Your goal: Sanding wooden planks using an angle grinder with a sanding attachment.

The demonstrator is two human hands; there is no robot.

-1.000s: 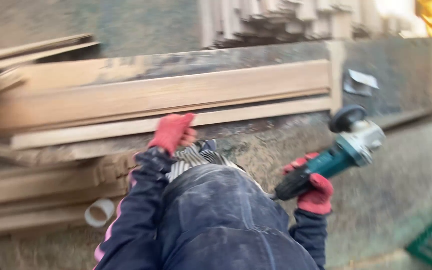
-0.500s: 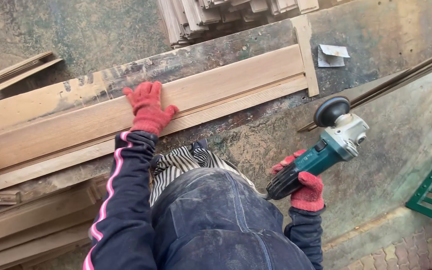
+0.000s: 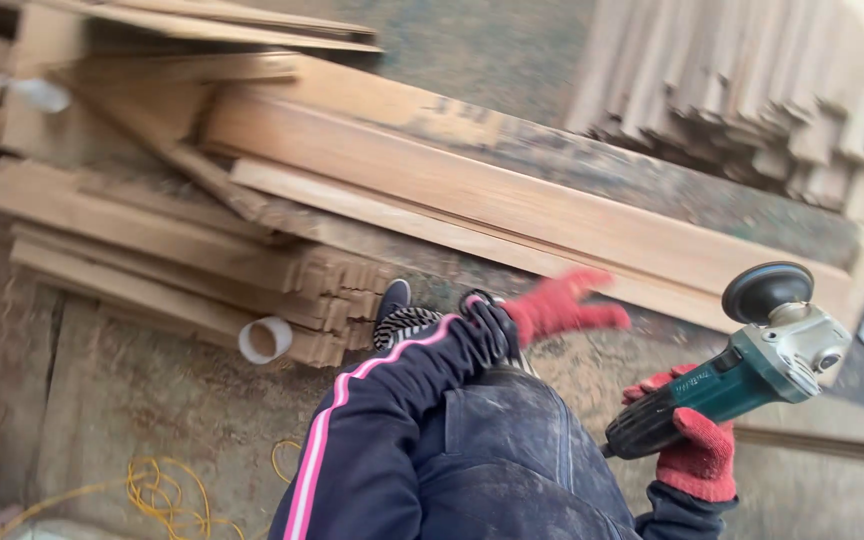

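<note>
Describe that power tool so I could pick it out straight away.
Start at the long pale wooden planks lying slantwise across the dusty ground, then look to their lower right end. There the right hand, in a red knitted glove, grips an angle grinder. Among all the bare timber, only it has a teal body, grey metal head and round black disc.

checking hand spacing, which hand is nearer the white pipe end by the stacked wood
Left. The left hand hangs over the floor some way right of the white pipe end; the right hand is farther right, gripping the angle grinder.

The left hand (image 3: 564,305) is motion-blurred, and the grinder (image 3: 742,365) body hides the right palm.
</note>
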